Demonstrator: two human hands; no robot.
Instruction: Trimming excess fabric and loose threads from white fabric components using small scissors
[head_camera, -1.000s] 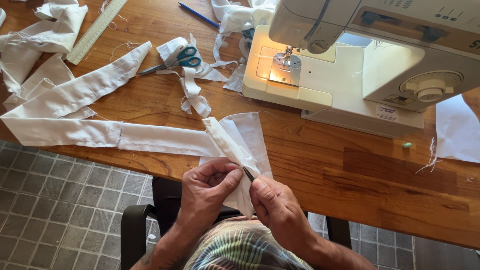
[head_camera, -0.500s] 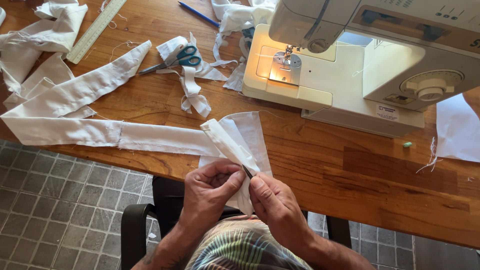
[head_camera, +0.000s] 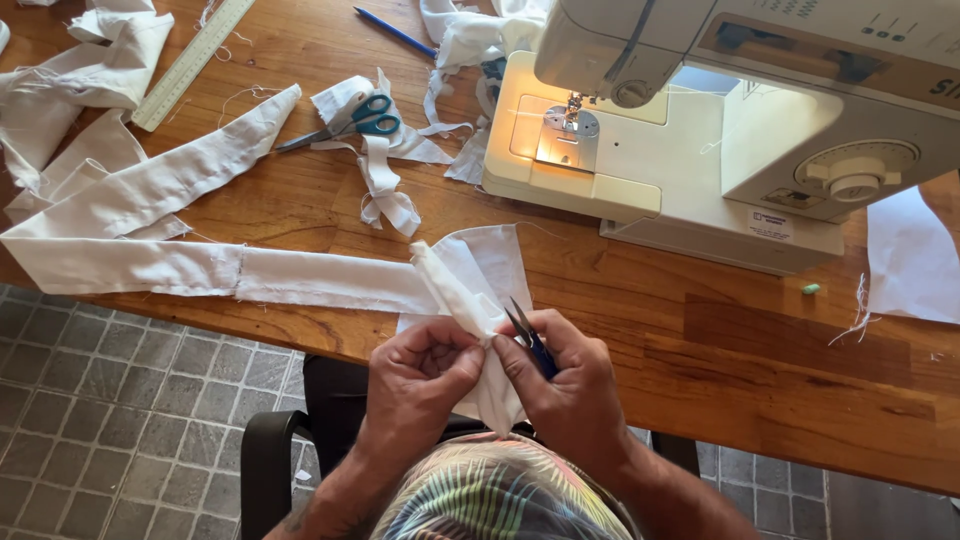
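My left hand (head_camera: 420, 375) pinches the folded end of a long white fabric strip (head_camera: 300, 280) that runs left along the wooden table's (head_camera: 700, 350) front edge. My right hand (head_camera: 565, 385) also grips this fabric end and holds small blue-handled thread snips (head_camera: 530, 338), their blades pointing up beside the cloth. Both hands meet at the table's near edge, over my lap.
A cream sewing machine (head_camera: 720, 130) with its lamp lit stands at the back right. Teal-handled scissors (head_camera: 345, 122) lie on fabric scraps, with a ruler (head_camera: 190, 65), a blue pencil (head_camera: 395, 32) and more white cloth pieces (head_camera: 80, 80) to the left. White fabric (head_camera: 910, 260) lies far right.
The hands have shifted slightly on the fabric end, and the snips' blades now show more clearly beside the cloth. The strip has barely moved.
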